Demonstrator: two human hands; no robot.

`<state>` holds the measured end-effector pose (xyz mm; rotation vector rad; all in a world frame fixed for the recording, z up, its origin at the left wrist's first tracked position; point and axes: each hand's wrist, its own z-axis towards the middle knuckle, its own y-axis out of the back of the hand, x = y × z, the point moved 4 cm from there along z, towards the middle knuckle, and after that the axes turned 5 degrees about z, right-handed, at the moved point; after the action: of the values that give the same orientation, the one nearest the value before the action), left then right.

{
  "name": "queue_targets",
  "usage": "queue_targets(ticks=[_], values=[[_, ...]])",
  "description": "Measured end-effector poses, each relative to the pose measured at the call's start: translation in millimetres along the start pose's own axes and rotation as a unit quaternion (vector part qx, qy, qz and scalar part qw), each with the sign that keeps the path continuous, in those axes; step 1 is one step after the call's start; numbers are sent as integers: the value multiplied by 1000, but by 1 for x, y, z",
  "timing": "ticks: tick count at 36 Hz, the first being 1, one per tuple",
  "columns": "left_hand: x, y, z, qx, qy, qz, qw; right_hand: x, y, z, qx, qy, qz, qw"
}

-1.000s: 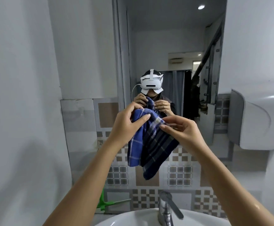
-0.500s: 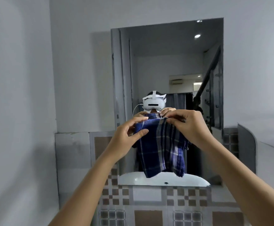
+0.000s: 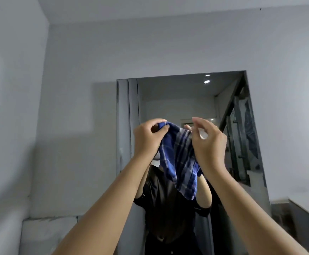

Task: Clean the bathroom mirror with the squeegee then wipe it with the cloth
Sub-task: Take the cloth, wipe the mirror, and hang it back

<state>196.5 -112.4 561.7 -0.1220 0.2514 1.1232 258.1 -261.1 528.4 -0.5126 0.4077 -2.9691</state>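
Cloth (image 3: pixel 175 159): blue with pale plaid stripes, held up in the air in front of the mirror, between the two raised hands.
Cloth axis: the long axis runs from upper left to lower right; the bunched top corner sits at the left hand and the loose end hangs down, pointing toward the lower right, where a free corner dangles lowest.
Cloth shape: crumpled and folded on itself, not spread flat; whether it touches the glass cannot be told.
Left hand (image 3: pixel 147 139): fingers curled, thumb and forefinger pinched shut on the cloth's top corner, back of the hand toward the camera.
Right hand (image 3: pixel 208 144): raised just beside the cloth's right edge, fingers (image 3: pixel 197 124) partly bent and loosely parted at the tips; the palm side is hidden, so whether it grips the cloth cannot be told.
Mirror (image 3: pixel 185 100): tall rectangular pane on the grey wall (image 3: pixel 80 80), straight ahead; it reflects the person's dark top, raised arms, a ceiling light (image 3: pixel 206 81) and a stair rail.
Arms: both bare forearms reach up from the bottom of the view, the left from lower left, the right from lower right.
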Motion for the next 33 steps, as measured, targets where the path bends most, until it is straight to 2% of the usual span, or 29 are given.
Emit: queue_targets(ticks=[4, 6, 11, 13, 16, 19, 21, 23, 29, 31, 33], values=[[5, -10, 5, -10, 14, 1, 1000, -2, -25, -45, 32, -60, 121, 990], [8, -10, 3, -7, 20, -9, 1000, -8, -40, -60, 61, -71, 125, 988], [21, 2, -3, 43, 44, -41, 997, -27, -62, -71, 126, -12, -57, 990], [26, 8, -6, 59, 66, -65, 994, -32, -64, -71, 136, -10, -93, 986], [35, 19, -15, 39, 78, -91, 992, -36, -64, -69, 129, -1, -153, 980], [41, 32, -34, -8, 4, -7, 1000, -37, -62, -63, 126, 22, -213, 969], [48, 31, -51, 6, -73, 102, 992, -35, -62, -53, 129, 39, -240, 961], [60, 30, -65, 29, -115, 202, 972, -29, -66, -33, 121, 57, -259, 957], [90, 25, -92, 120, -150, 322, 927, 3, -111, 41, 126, 113, -305, 937], [94, 22, -95, 121, -146, 345, 919, 17, -136, 56, 158, 161, -339, 913], [96, 20, -96, 117, -136, 360, 916, 30, -161, 60, 203, 233, -376, 874]])
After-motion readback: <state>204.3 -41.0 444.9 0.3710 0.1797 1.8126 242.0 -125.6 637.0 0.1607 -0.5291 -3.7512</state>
